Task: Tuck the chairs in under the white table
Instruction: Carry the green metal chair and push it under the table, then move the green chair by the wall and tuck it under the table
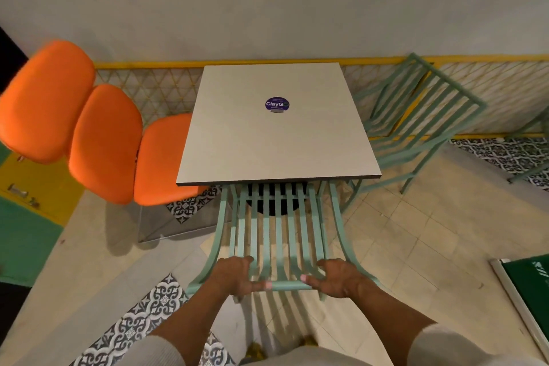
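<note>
- We look down at a square white worktop (276, 125) set against the wall; a round purple sticker (277, 104) sits near its middle
- A mint-green slatted chair (279, 235) stands at the near edge, its seat partly under the worktop, its backrest towards us
- Our left hand (237, 275) and right hand (335, 276) each have a closed grip on the chair's top rail, fingers curled over it, thumbs along the bar
- A second green chair (421, 122) stands at the right side, pulled out and angled; orange cushioned seating (104, 140) lies on the left
</note>
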{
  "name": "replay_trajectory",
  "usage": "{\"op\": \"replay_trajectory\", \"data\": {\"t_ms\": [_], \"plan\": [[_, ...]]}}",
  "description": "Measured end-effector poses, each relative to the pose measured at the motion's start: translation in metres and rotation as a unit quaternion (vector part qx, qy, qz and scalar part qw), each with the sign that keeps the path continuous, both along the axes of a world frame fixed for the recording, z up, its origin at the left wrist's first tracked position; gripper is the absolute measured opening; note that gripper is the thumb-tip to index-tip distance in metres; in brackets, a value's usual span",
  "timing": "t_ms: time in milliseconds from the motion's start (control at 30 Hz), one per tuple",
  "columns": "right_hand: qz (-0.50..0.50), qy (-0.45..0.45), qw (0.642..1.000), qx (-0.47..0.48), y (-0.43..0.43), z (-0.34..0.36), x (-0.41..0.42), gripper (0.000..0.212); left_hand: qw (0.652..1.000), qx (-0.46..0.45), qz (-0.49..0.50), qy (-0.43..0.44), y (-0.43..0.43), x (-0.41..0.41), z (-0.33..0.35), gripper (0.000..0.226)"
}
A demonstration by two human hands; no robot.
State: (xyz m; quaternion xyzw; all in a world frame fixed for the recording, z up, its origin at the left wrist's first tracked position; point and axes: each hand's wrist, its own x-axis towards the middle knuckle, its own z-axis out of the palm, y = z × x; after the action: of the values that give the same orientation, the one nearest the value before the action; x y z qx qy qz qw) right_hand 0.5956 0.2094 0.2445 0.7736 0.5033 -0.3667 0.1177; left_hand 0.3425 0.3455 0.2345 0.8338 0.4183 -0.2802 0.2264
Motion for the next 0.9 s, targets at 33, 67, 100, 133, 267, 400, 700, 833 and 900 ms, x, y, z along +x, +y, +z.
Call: {"op": "replay_trajectory", "data": {"t_ms": [33,67,100,133,267,400,700,833,900], "plan": [[-0.009,-0.007,1.0,0.011,0.0,0.003,0.002,0.093,1.0,0.009,-0.005,-0.007,0.002,0.003,0.002,0.116],[-0.021,-0.018,0.999,0.026,-0.002,0.005,0.004,0.086,1.0,0.02,-0.011,-0.016,0.004,0.008,0.004,0.114],[-0.034,-0.031,0.998,0.042,-0.005,0.007,0.008,0.078,0.999,0.03,-0.019,-0.028,0.004,0.015,0.006,0.111],[-0.047,-0.045,0.996,0.057,-0.01,0.01,0.012,0.073,0.998,0.037,-0.03,-0.04,0.005,0.022,0.007,0.111],[-0.102,-0.095,0.985,0.097,-0.042,0.02,0.034,0.067,0.993,0.023,-0.105,-0.046,0.0,0.075,0.015,0.123],[-0.181,-0.118,0.972,0.089,-0.094,0.028,0.06,0.074,0.977,0.015,-0.201,-0.073,-0.02,0.14,0.027,0.136],[-0.3,-0.1,0.948,0.021,-0.211,0.018,0.154,0.099,0.952,0.062,-0.295,-0.05,-0.086,0.266,0.036,0.142],[-0.303,-0.077,0.95,0.016,-0.25,0.007,0.224,0.103,0.952,0.074,-0.297,-0.017,-0.125,0.336,0.033,0.143],[-0.305,-0.07,0.95,0.022,-0.272,0.002,0.264,0.102,0.956,0.071,-0.285,-0.018,-0.148,0.372,0.028,0.141]]}}
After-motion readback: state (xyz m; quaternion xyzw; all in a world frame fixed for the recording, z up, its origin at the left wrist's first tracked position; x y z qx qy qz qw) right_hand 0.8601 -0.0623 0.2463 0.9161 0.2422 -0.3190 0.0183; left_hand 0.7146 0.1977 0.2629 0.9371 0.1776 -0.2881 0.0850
